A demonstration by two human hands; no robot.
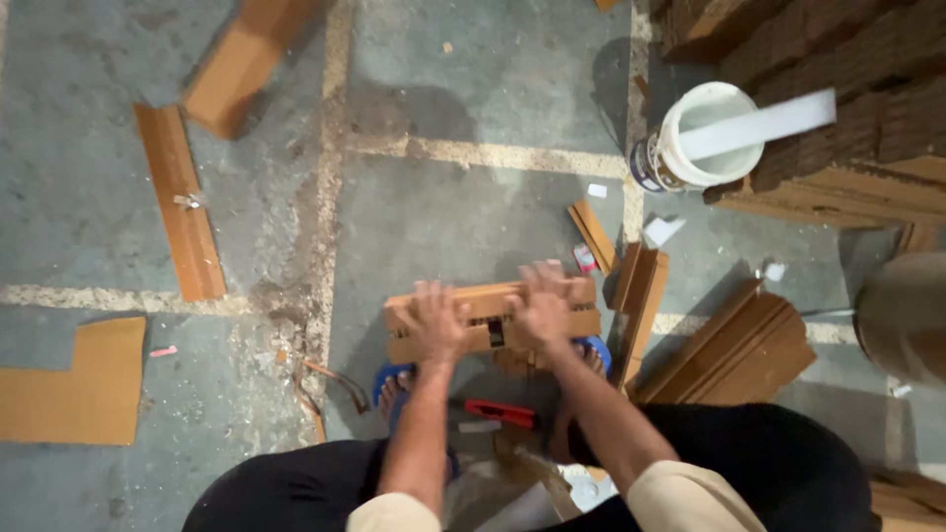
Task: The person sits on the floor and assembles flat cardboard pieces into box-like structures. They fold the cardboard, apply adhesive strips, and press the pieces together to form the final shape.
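Nearest to us are our two knees in black cloth, with two bare forearms reaching forward between them. Our left hand lies flat, fingers spread, on a folded cardboard box that sits on the floor straight ahead; the grip is open and pressing down, not closed around anything. Our right hand rests on the same box just beside the left, fingers curled over its top edge; it is blurred, so we cannot tell how firmly it holds. Under the box we see two feet in blue sandals. One red cutter lies on the floor between our arms. To the right, one stack of flat cardboard sheets leans near the box, and one white bucket with a white strip across it stands farther off. To the left we count two long cardboard strips and one flat cardboard piece.
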